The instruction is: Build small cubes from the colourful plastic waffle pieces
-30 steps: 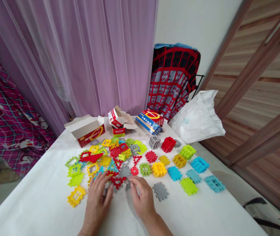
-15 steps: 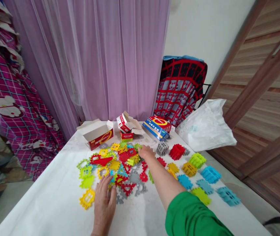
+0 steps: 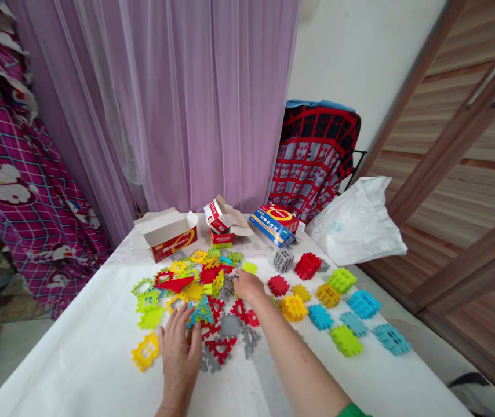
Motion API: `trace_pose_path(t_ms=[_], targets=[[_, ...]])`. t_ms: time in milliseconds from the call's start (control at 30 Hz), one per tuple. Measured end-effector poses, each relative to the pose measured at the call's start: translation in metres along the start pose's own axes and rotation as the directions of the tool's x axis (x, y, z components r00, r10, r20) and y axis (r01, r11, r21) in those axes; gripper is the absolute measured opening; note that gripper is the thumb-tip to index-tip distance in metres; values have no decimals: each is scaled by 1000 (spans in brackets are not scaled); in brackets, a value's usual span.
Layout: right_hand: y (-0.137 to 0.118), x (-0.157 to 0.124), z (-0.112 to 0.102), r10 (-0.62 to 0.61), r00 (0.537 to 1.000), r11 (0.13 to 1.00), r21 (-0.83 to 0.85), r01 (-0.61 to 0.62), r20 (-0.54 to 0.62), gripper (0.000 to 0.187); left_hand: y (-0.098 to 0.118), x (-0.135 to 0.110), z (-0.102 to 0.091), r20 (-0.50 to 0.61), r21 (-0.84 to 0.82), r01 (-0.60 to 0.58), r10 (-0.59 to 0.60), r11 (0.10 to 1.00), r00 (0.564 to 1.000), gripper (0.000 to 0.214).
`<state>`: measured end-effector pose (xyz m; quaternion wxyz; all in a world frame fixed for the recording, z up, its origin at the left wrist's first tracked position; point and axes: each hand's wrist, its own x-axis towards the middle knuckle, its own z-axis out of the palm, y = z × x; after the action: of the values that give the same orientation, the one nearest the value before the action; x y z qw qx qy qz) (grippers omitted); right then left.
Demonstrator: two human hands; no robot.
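A loose pile of toothed plastic building pieces in red, yellow, green, blue and grey lies on the white-covered table [image 3: 99,324]. My right hand [image 3: 248,286] reaches over the far right of the pile, its fingers closed at a grey building piece [image 3: 228,286]. The hand partly hides that piece. At the near left of the pile, my left hand [image 3: 181,343] rests with its fingers spread and holds nothing. Close to its fingertips are a blue triangular piece [image 3: 204,310] and yellow pieces. A yellow window piece [image 3: 146,351] lies to its left.
Sorted stacks stand on the right, among them a red stack [image 3: 308,266], a yellow stack [image 3: 294,307] and a blue stack [image 3: 364,303]. Open cartons [image 3: 173,242], a blue box [image 3: 272,229] and a white plastic bag [image 3: 356,223] line the back.
My right hand has moved left and nearer, onto the grey pieces. A green square now lies apart beyond it. My left hand stays almost in place. The view has shifted slightly.
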<state>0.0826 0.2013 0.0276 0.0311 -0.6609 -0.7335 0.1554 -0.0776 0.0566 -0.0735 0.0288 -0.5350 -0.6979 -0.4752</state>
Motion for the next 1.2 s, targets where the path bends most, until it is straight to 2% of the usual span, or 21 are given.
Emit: trace_pose_path(t_ms=[100,200,300,400,567,733,867,1000,1067,1133,1200], targets=[[6,10,-11,-46,997,999,-29,45,-67,35,1,-1,-1,5,9,6,-6,1000,1000,30],[10,32,-23,-106,986,992,-76,97,-131,36,6,-1,-1,-16,9,-2,2,1000,1000,30],[10,55,-25,-178,976,979,-122,162,-129,38,7,0,0,-28,16,-17,18,1000,999,30],[9,71,-19,-224,970,966,-153,208,-97,42,6,0,1,-41,17,-51,51,999,998,28],[12,80,-11,-259,963,955,-170,244,-71,30,3,-2,1,-30,12,-60,60,998,998,28],[19,77,-24,-288,946,954,-133,270,-148,29,4,0,-1,6,2,-51,51,999,999,28],[35,65,-50,-303,929,953,-60,297,-213,29,7,3,-3,16,-1,-54,54,999,998,29],[56,30,-68,-273,925,953,60,298,-263,36,15,6,-6,21,26,-48,47,999,999,30],[60,3,-62,-236,933,914,263,308,-273,36,19,7,-8,7,37,-87,87,995,996,31],[53,-25,-42,-247,946,779,538,323,-211,33,21,8,-11,-12,26,-149,149,988,989,33],[39,-51,-16,-323,936,653,684,326,-138,28,21,9,-15,-20,4,-200,200,980,980,37]])
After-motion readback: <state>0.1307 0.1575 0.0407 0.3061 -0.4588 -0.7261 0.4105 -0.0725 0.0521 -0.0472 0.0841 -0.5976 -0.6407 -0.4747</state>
